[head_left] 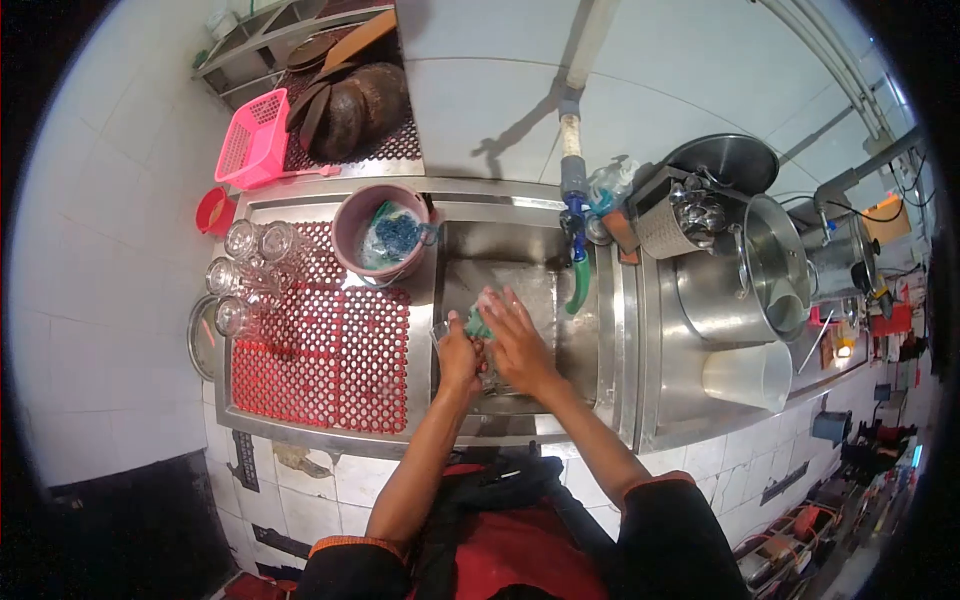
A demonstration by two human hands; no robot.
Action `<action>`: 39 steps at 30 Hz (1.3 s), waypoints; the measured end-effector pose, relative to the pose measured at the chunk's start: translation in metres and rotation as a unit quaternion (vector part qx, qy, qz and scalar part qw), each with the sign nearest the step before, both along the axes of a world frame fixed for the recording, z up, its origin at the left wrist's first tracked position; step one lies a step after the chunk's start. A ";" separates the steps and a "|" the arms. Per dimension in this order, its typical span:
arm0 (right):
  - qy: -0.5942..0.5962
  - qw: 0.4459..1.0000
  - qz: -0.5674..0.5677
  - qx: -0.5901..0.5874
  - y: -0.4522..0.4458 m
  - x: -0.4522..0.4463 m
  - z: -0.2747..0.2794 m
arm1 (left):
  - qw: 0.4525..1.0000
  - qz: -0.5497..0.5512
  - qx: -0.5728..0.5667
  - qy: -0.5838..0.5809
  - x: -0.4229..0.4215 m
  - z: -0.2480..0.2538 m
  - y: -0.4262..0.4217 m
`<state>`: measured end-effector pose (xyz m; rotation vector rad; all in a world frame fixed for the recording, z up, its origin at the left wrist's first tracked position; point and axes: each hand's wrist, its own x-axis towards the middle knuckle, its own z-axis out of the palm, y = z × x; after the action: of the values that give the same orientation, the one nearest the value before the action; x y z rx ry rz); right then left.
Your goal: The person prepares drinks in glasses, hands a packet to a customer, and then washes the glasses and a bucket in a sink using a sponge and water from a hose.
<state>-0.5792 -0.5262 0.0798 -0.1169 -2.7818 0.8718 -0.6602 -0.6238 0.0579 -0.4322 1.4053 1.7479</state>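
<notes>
Over the sink basin (575, 375), my left hand (459, 358) is closed round a clear glass (438, 331), whose rim shows beside the thumb. Most of the glass is hidden by my fingers. My right hand (520, 348) presses a green scrubbing sponge (477, 323) against the glass, its fingers fairly straight and close together. Left of the basin stands a pink bucket (345, 235) holding suds and a blue-green scrubber (393, 236). Above the basin hangs a tap with a green hose end (579, 288).
Several glass mugs (240, 240) stand on the red perforated mat (330, 385) at the left. Behind them are a pink basket (255, 140) and dark stone mortars (350, 110). On the right are a cutlery holder (668, 230), a large metal pot (775, 250) and a white plastic jug (748, 376).
</notes>
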 end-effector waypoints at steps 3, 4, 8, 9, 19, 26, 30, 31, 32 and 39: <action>0.009 0.999 0.025 0.036 -0.014 0.023 0.005 | 0.988 0.126 -0.037 0.080 -0.006 -0.016 0.008; 0.007 0.998 0.058 0.040 -0.016 0.030 0.005 | 0.988 0.129 -0.036 0.082 -0.009 -0.031 0.004; 0.045 0.997 0.002 0.064 -0.006 0.004 0.026 | 0.973 -0.070 -0.144 0.165 -0.009 0.029 -0.009; 0.046 0.997 0.001 0.063 -0.002 -0.005 0.030 | 0.978 -0.078 -0.112 0.159 -0.009 0.032 -0.010; -0.309 0.820 -0.050 -0.479 0.048 -0.042 0.016 | 0.952 -0.104 -0.053 0.284 -0.017 0.065 -0.035; 0.032 0.561 -0.234 -0.793 -0.033 -0.021 0.000 | 0.986 0.089 -0.030 0.136 -0.032 0.049 -0.020; -0.001 0.828 -0.337 -0.448 -0.064 -0.004 0.008 | 0.984 0.156 -0.004 0.090 -0.026 0.057 -0.012; 0.044 0.896 -0.337 -0.285 -0.074 -0.001 0.004 | 0.982 0.166 -0.009 0.084 -0.024 0.054 -0.011; 0.086 0.934 -0.327 -0.113 -0.079 0.001 0.009 | 0.981 0.177 -0.016 0.078 -0.022 0.052 -0.010; 0.079 0.989 -0.097 0.079 -0.036 -0.016 0.044 | 0.976 0.170 -0.003 0.134 -0.013 0.039 -0.011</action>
<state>-0.5953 -0.5623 0.1243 -0.2732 -2.6260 0.5850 -0.6733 -0.6352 0.0966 -0.4754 1.5954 2.1428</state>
